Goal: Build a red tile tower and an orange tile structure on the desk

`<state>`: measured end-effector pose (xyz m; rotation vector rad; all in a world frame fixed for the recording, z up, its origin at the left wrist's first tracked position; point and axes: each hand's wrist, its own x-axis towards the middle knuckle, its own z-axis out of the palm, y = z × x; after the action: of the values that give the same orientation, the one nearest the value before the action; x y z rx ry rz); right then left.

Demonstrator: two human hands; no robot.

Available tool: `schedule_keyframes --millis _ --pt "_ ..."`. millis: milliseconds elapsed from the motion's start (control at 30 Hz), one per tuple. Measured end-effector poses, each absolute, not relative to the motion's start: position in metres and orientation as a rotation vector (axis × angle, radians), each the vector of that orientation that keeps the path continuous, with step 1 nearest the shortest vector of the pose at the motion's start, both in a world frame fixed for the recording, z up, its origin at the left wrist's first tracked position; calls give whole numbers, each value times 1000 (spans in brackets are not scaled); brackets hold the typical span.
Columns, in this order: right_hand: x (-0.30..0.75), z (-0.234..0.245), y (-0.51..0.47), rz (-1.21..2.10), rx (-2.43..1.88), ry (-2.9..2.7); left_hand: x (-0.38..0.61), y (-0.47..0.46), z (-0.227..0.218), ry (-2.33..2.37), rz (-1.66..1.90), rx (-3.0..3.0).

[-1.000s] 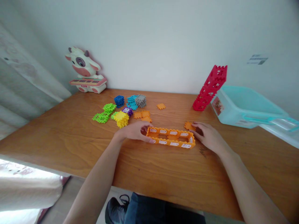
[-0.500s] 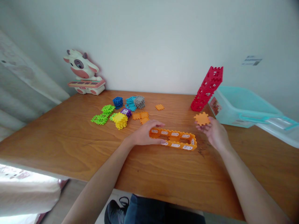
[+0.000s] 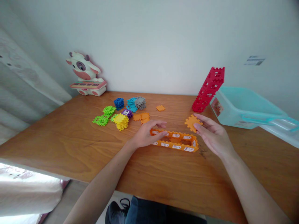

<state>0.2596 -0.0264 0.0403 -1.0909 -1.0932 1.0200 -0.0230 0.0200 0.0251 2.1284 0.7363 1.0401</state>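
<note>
My left hand [image 3: 149, 134] lies over the left end of a long rectangular frame of orange interlocking waffle blocks [image 3: 179, 143], its fingers across the far wall. Printed white windows mark the frame's sides. My right hand [image 3: 211, 133] pinches a flat orange waffle piece [image 3: 192, 123] between thumb and fingers, just above and beyond the frame's right end. Several loose orange pieces [image 3: 141, 117] lie on the wooden table to the left, beyond my left hand.
A red block tower [image 3: 207, 91] leans near a teal plastic bin [image 3: 245, 107] at the back right. Green, yellow, purple, blue, teal and grey block piles [image 3: 121, 121] sit back left. A cow toy [image 3: 85, 74] stands at the table's far corner, by a curtain.
My right hand has lifted the orange piece off the table and turned it, now pinching it in its fingers nearer the frame. My left hand stays on the frame.
</note>
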Motion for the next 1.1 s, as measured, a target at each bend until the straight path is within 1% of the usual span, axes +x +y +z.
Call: schedule_keyframes --millis 133,200,400,567,633,700,867,1100 --pt "239 44 -42 1052 -1090 -1353 -13 9 34 657 1072 2018" --pt "228 44 -47 1011 -1092 -1472 -9 3 38 664 1060 1936" --pt "207 40 -52 589 -992 -1747 -4 -5 45 690 1048 1774" --pt "203 36 -55 157 -1024 -1943 -3 -5 46 747 1026 1659" --pt "203 35 -55 31 -1031 -1985 -5 -3 46 757 1004 1668" --pt "204 34 -54 -3 -1051 -1983 -11 0 48 764 970 1782" --pt "213 34 -50 20 -1087 -2056 -35 16 53 742 840 2291" --pt "210 37 -47 44 -1087 -2255 -51 26 44 694 542 2432"
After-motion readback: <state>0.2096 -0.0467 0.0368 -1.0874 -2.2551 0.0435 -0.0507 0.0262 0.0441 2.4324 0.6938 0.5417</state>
